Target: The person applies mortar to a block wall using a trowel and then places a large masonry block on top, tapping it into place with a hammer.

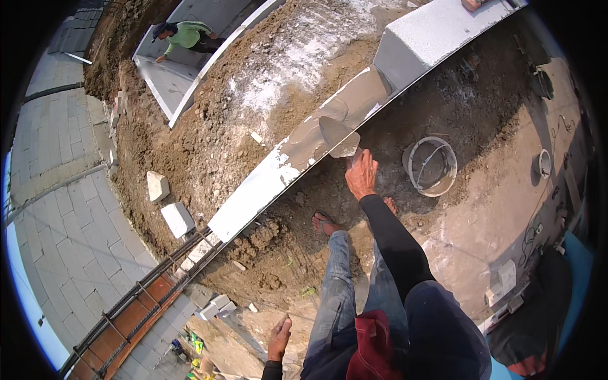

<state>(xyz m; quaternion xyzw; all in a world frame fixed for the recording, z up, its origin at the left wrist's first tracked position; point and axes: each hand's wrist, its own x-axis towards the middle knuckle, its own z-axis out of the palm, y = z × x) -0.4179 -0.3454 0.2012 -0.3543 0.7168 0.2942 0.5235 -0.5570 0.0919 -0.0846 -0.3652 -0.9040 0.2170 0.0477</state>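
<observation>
My right hand (361,175) is closed round the handle of a trowel (345,144); most of the handle is hidden by my fingers. The blade lies over the near edge of a low white block wall (244,195), tilted against the grey mortar (323,120) spread along its top. Where the mortar stops at the upper right, a raised pale block (418,38) stands on the wall. Down by my left leg, my left hand (278,339) hangs with its fingers loosely bent and partly apart, and nothing shows in it.
A bucket (432,166) with grey mix stands right of my feet. Reinforcing bars (130,310) extend from the wall's lower-left end. Loose blocks (177,220) lie on the soil beyond it. Another person (185,37) in a green top is inside a walled space at the upper left.
</observation>
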